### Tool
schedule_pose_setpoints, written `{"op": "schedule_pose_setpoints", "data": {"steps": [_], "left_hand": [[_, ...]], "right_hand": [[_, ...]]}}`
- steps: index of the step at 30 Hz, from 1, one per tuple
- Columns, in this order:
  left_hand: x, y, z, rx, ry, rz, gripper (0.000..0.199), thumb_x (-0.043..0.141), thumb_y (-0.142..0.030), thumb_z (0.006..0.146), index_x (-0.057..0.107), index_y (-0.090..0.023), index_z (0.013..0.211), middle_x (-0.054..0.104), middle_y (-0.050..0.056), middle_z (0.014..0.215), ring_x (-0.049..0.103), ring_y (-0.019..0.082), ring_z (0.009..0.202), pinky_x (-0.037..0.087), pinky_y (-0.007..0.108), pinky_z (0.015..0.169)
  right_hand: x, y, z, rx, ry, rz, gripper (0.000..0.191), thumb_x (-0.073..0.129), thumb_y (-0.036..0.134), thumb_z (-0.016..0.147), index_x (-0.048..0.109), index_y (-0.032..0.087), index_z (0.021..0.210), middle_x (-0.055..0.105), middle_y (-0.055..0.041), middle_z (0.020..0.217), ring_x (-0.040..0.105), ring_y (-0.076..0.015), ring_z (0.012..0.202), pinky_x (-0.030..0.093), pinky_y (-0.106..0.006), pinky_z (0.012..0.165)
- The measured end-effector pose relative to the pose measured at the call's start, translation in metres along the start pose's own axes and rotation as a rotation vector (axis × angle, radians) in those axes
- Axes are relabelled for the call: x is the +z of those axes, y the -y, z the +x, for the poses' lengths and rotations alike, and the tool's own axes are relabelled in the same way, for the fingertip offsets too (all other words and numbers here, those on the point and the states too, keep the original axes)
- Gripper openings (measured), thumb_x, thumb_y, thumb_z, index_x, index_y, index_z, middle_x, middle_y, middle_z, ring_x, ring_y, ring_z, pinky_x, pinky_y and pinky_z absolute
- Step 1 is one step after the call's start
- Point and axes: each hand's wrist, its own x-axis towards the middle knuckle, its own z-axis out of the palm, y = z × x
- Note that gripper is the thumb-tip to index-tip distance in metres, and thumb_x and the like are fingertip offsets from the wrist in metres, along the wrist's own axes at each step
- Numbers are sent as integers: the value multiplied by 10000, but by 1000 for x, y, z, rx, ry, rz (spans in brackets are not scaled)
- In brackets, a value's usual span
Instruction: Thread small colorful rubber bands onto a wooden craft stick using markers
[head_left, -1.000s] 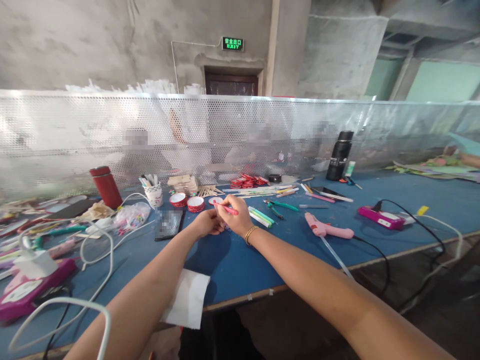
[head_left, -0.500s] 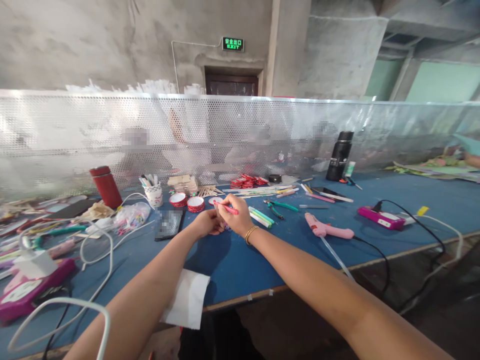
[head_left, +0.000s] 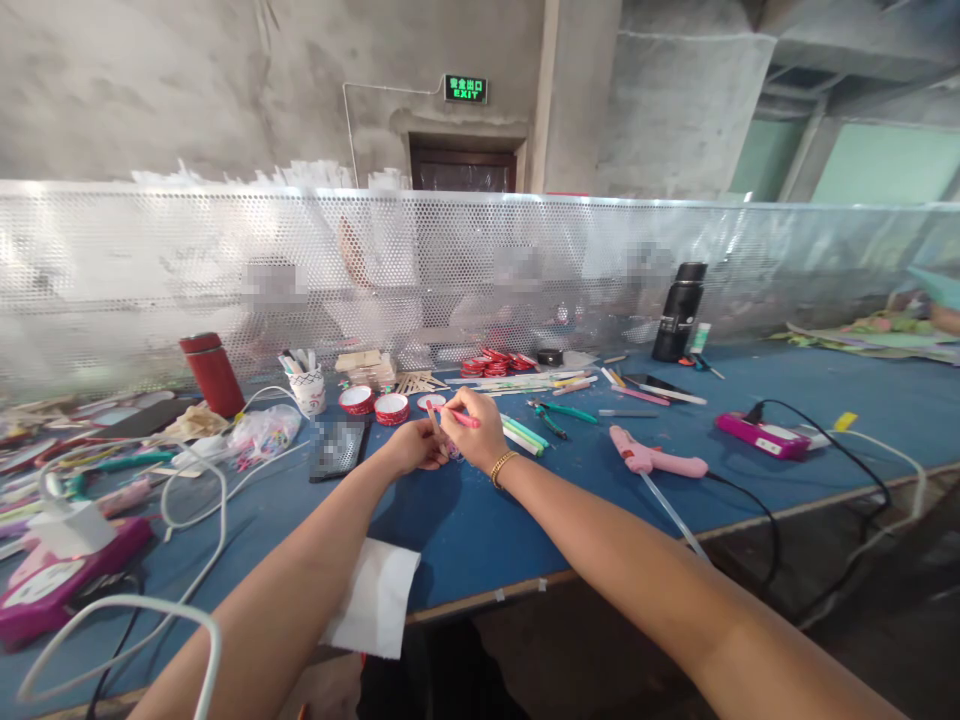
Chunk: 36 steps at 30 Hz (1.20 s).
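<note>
My right hand (head_left: 481, 430) is closed around a pink-red marker pen (head_left: 463, 418), whose tip points left toward my left hand. My left hand (head_left: 415, 447) pinches a thin wooden craft stick (head_left: 431, 411) that stands up from its fingers, close to the pen's tip. The two hands almost touch above the blue table. Below them a small pinkish-purple thing (head_left: 452, 451) shows in part; what it is I cannot make out. Just beyond my fingers lie red-rimmed round tins with white tops, one of them (head_left: 391, 407) next to my left hand.
Left of my hands are a phone (head_left: 337, 449), a paper cup of pens (head_left: 306, 390) and a red bottle (head_left: 211, 373). To the right lie green-handled pliers (head_left: 570, 411), a pink glue gun (head_left: 651, 456) and a purple power strip (head_left: 761, 437). White cables (head_left: 225, 520) loop at left.
The wooden stick now shows upright above my left fingers, where it was hardly visible before. The pen in my right hand has shifted slightly to the right.
</note>
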Motion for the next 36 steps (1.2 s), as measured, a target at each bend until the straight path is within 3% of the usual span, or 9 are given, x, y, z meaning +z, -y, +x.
{"op": "schedule_pose_setpoints", "data": {"steps": [13,36], "left_hand": [[0,2,2,0,-2,2,249,761,-319,678,597,-151,761,646,9,594,614,108,512,481,218,523],[0,0,0,-4,-17,24,145,688,-235,747,586,-148,804,648,2,619,620,101,527,492,210,529]], "right_hand": [[1,1,-1,-13,-12,16,88,574,217,806,526,227,733,609,13,701,564,-162,713,409,-292,746],[3,-2,1,-6,15,40,90,567,250,818,535,221,738,612,17,692,561,-150,688,410,-268,708]]}}
